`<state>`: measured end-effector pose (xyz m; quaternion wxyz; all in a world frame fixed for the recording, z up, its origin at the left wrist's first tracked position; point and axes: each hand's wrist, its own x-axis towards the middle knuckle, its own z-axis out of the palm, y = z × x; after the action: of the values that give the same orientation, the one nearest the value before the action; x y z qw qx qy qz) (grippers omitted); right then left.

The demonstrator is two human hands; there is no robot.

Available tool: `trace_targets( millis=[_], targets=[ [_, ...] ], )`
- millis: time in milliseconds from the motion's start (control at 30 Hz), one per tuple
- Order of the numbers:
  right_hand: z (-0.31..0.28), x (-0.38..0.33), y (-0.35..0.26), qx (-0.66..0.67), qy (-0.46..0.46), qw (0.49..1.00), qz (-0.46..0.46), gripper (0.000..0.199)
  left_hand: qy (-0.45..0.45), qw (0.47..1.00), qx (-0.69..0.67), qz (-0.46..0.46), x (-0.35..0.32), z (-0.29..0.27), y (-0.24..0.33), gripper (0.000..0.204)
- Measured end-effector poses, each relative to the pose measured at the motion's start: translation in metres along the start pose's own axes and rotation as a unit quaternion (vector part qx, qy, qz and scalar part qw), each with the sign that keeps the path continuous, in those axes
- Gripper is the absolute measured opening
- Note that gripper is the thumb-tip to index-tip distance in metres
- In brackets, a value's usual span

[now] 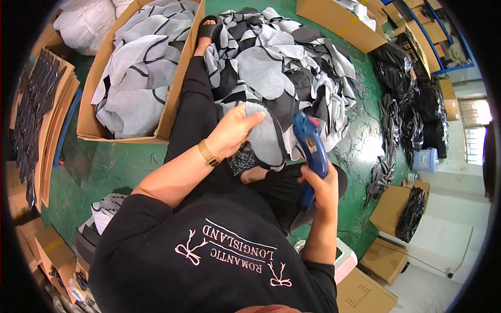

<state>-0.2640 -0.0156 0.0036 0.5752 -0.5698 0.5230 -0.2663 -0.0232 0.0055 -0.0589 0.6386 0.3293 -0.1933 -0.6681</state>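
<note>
My left hand (232,131) pinches the upper end of a grey, rounded fabric piece (266,140) with a dark edge, thumb on top. The piece hangs over my lap. My right hand (324,189) is wrapped round the handle of a blue pistol-shaped hand tool (311,138) with a red part near its head. The tool's head is beside the fabric piece, on its right; I cannot make out whether they touch. A big heap of grey and black fabric pieces (263,70) lies on the floor in front of me.
A cardboard carton (176,112) full of similar pieces stands at my left leg. Thread scraps (360,138) litter the green floor. Black plastic bags (396,73) lie at right, near a pale blue bucket (426,160). Stacked cardboard with dark pieces (49,115) is at far left.
</note>
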Motion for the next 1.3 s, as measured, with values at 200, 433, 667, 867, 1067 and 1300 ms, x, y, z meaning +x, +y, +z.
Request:
trace_targets(
  millis=[200,433,667,867,1067,1300],
  targets=[
    [-0.009,-0.022,0.008,-0.045,-0.063,0.996,0.055,0.032,0.032,0.997,0.057,0.037,0.002,0.000,0.004,0.018],
    [-0.005,-0.014,0.015,-0.055,-0.069,0.993,0.074,0.033,0.035,0.987,0.143,0.058,-0.003,0.001,0.008,0.016],
    [-0.007,-0.009,0.018,-0.008,-0.100,0.992,0.077,0.033,0.003,0.970,0.236,0.063,-0.009,-0.001,0.015,0.019],
    [-0.009,-0.007,0.011,-0.004,-0.113,0.990,0.079,0.033,-0.032,0.958,0.276,0.066,-0.011,0.002,0.021,0.016],
    [-0.012,-0.003,0.008,0.013,-0.140,0.984,0.112,0.028,-0.067,0.916,0.395,0.024,-0.013,0.000,0.032,0.020],
    [-0.017,0.000,0.017,0.078,-0.166,0.975,0.126,0.028,-0.111,0.913,0.392,0.024,-0.014,0.000,0.036,0.018]
  ],
)
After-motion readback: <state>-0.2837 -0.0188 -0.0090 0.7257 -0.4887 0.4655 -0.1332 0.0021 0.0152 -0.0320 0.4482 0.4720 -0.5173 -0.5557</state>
